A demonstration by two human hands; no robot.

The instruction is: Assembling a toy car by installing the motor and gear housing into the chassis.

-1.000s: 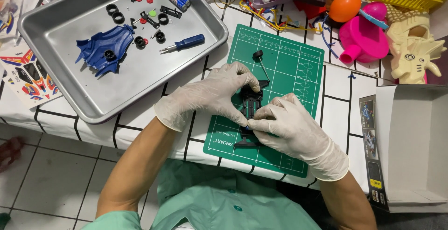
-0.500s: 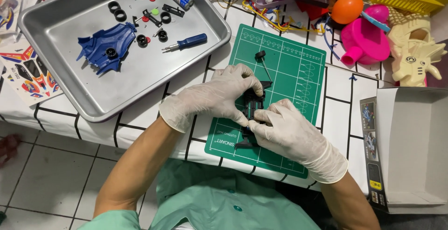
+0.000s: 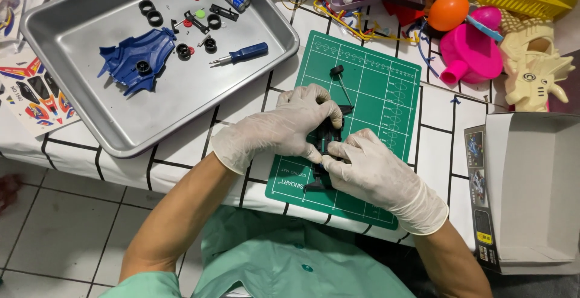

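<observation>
A black toy-car chassis lies on a green cutting mat. My left hand, in a white glove, grips the chassis from the left side. From the right, my gloved right hand pinches it with the fingertips. Most of the chassis is hidden under both hands. A thin black axle with a small wheel lies on the mat just beyond my fingers.
A metal tray at the left holds a blue car body, black tyres, a blue screwdriver, two batteries and small parts. A sticker sheet lies left of it. An open white box sits right; colourful toys crowd the back.
Both hands stay on the chassis in nearly the same spot; the fingers have shifted slightly. The view has drifted a little.
</observation>
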